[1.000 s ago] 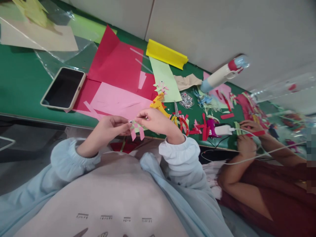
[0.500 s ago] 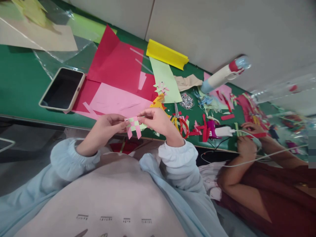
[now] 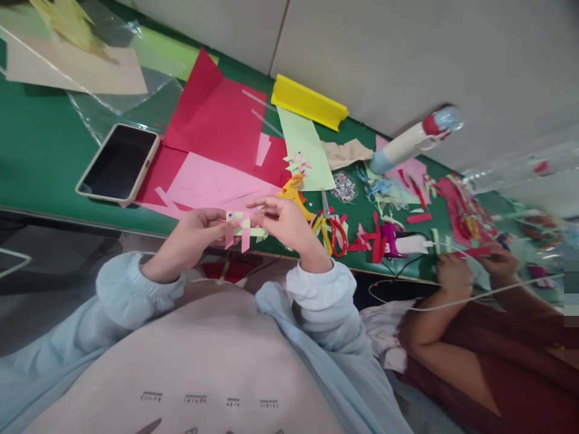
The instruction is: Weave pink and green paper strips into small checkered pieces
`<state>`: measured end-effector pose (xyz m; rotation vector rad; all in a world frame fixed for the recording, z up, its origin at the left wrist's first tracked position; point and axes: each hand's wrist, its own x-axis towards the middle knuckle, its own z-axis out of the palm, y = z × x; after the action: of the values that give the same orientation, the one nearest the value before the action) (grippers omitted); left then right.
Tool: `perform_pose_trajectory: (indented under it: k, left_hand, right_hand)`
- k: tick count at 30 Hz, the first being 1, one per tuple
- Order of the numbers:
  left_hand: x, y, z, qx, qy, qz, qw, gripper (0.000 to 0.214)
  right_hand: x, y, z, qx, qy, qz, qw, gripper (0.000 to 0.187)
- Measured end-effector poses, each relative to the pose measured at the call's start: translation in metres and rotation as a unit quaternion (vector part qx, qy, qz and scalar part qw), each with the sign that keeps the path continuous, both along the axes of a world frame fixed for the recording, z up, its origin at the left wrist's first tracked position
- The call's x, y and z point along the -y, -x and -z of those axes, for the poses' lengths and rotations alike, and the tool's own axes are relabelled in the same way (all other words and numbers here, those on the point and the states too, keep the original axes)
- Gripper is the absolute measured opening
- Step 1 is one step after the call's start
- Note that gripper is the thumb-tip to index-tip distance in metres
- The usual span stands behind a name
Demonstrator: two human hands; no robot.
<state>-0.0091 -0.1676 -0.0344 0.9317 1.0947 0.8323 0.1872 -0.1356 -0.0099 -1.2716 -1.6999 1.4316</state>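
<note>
Between my hands, over the table's front edge, is a woven paper fish (image 3: pixel 245 223) of pink and light green strips, with a small round eye near its upper left corner. My left hand (image 3: pixel 205 226) pinches its left side between thumb and fingers. On its right side, my right hand (image 3: pixel 280 222) grips it with the thumb and index finger, the other fingers curled above. Pink strip ends hang down from it. A similar small woven fish (image 3: pixel 298 161) lies on the light green sheet (image 3: pixel 307 138) beyond. Scissors (image 3: pixel 329 226) with red and yellow handles lie right of my right hand.
A phone (image 3: pixel 118 163) lies at the left, by red card (image 3: pixel 217 114) and pink paper (image 3: pixel 217 184). Behind the scissors are a bag of small eyes (image 3: pixel 344 187) and a bottle (image 3: pixel 409 141). At right, a co-worker's hands (image 3: pixel 455 271) hold a red strip beside a glue gun (image 3: pixel 393 240).
The woven fish has turned a little in my fingers and shifted slightly left; its eye now shows clearly. The co-worker's farther hand has moved right along the red strip.
</note>
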Motion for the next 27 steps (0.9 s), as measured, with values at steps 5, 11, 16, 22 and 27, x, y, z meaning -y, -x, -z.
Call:
perform_pose_trajectory:
  k: [5, 11, 16, 22, 27]
  left_hand:
    - [0.0, 0.005, 0.009, 0.035, 0.05, 0.022, 0.998, 0.024]
    - [0.0, 0.003, 0.008, 0.038, 0.026, -0.004, 0.999, 0.02]
    - [-0.004, -0.001, 0.004, 0.039, 0.002, -0.031, 0.999, 0.022]
    - [-0.01, -0.006, -0.002, 0.023, -0.014, -0.038, 0.999, 0.028]
    - [-0.016, -0.008, -0.003, 0.023, -0.008, -0.046, 0.999, 0.033]
  right_hand:
    - [0.002, 0.001, 0.004, -0.02, 0.023, 0.061, 0.998, 0.031]
    - [0.007, -0.001, 0.011, -0.018, 0.048, 0.057, 0.997, 0.047]
    - [0.012, 0.002, 0.014, -0.079, 0.092, 0.115, 0.986, 0.051]
    - [0.027, 0.013, 0.021, -0.087, 0.164, 0.107, 0.977, 0.038]
    - [0.033, 0.014, 0.029, -0.086, 0.18, 0.14, 0.97, 0.026]
